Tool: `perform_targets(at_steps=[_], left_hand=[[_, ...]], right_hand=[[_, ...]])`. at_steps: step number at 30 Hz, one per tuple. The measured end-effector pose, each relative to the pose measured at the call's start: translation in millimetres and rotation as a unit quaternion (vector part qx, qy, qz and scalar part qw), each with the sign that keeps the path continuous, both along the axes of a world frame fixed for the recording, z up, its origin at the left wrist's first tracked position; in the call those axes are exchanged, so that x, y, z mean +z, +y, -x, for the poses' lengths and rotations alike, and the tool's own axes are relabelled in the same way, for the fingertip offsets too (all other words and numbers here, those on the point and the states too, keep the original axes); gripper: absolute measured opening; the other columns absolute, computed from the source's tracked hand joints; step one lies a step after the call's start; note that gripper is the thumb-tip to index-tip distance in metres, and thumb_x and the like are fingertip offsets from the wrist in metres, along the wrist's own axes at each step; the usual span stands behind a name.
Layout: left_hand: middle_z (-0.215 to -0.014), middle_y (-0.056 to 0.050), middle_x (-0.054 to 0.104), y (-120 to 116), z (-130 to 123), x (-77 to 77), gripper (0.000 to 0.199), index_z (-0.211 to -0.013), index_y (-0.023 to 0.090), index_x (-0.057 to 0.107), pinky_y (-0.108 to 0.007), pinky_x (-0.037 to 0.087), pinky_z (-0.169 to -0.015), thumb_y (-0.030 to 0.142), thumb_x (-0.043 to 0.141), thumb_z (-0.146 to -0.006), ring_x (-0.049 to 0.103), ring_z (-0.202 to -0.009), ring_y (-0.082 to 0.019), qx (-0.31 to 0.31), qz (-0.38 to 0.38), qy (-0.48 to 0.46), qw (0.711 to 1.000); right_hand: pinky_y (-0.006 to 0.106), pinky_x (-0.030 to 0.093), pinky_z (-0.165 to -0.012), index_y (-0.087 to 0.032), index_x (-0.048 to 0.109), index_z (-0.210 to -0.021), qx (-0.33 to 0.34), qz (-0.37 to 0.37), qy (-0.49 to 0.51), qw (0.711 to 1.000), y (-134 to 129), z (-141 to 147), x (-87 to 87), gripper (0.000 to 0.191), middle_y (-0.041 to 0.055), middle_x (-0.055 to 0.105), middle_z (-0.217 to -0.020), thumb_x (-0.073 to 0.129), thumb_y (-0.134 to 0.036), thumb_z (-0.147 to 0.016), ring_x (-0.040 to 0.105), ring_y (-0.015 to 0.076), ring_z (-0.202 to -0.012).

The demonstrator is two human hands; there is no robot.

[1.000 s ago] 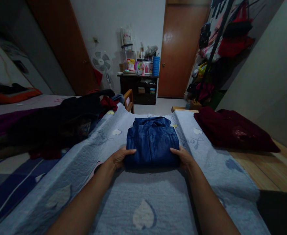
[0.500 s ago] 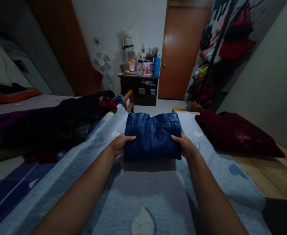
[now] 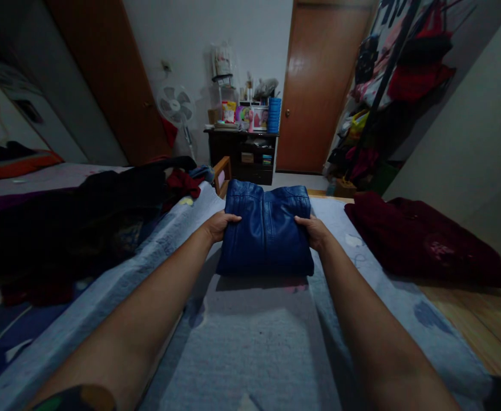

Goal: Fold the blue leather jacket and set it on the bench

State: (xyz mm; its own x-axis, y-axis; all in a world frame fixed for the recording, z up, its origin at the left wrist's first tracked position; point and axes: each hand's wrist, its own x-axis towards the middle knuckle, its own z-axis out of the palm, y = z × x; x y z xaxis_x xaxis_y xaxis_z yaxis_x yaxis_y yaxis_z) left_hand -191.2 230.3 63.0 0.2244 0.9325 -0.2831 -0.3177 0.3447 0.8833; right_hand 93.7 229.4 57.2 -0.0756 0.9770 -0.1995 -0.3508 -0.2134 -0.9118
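A folded blue leather garment is at the middle of the view, over a light blue patterned cloth. My left hand grips its left side, thumb on top and fingers hidden behind or beneath. On the right side my right hand holds it the same way. The garment's far edge looks lifted, and its near edge lies close to the cloth with a shadow below.
A folded dark red garment lies at the right on a wooden surface. Dark clothes are heaped at the left. Behind stand a fan, a dark cabinet and a door.
Both hands have moved up and slightly closer together along the garment's sides. The garment's far part is raised higher, and more of its upper face shows. The view has shifted slightly.
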Motion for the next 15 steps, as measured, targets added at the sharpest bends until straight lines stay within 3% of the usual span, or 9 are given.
perform_targets(at_steps=[6, 12, 15], left_hand=[[-0.066, -0.007, 0.073, 27, -4, -24.9, 0.041, -0.107, 0.01, 0.066, -0.041, 0.061, -0.065, 0.007, 0.061, -0.066, 0.07, -0.056, -0.023, 0.041, 0.061, 0.038, 0.997], [-0.06, -0.008, 0.07, 33, -9, -56.4, 0.021, -0.088, 0.013, 0.068, -0.043, 0.06, -0.06, 0.011, 0.064, -0.068, 0.069, -0.053, -0.027, 0.05, 0.112, 0.086, 0.989], [-0.063, -0.008, 0.071, 35, -12, -65.1, 0.018, -0.089, 0.015, 0.067, -0.044, 0.06, -0.061, 0.016, 0.065, -0.071, 0.07, -0.056, -0.028, 0.07, 0.104, 0.106, 0.986]], right_hand=[[0.031, 0.058, -0.063, -0.019, 0.061, -0.097, -0.017, 0.022, -0.007, 1.0, 30, 4, -29.6, 0.028, 0.0007, 0.072, -0.071, 0.062, -0.008, -0.072, 0.067, 0.0168, -0.059], [0.036, 0.058, -0.074, -0.019, 0.06, -0.106, -0.036, 0.024, -0.1, 0.994, 45, 5, -71.1, 0.033, 0.0019, 0.074, -0.082, 0.062, -0.013, -0.074, 0.07, 0.0186, -0.072], [0.037, 0.057, -0.076, -0.017, 0.061, -0.107, -0.046, 0.021, -0.138, 0.989, 47, 1, -86.2, 0.034, 0.0052, 0.074, -0.084, 0.064, -0.016, -0.073, 0.07, 0.0201, -0.076]])
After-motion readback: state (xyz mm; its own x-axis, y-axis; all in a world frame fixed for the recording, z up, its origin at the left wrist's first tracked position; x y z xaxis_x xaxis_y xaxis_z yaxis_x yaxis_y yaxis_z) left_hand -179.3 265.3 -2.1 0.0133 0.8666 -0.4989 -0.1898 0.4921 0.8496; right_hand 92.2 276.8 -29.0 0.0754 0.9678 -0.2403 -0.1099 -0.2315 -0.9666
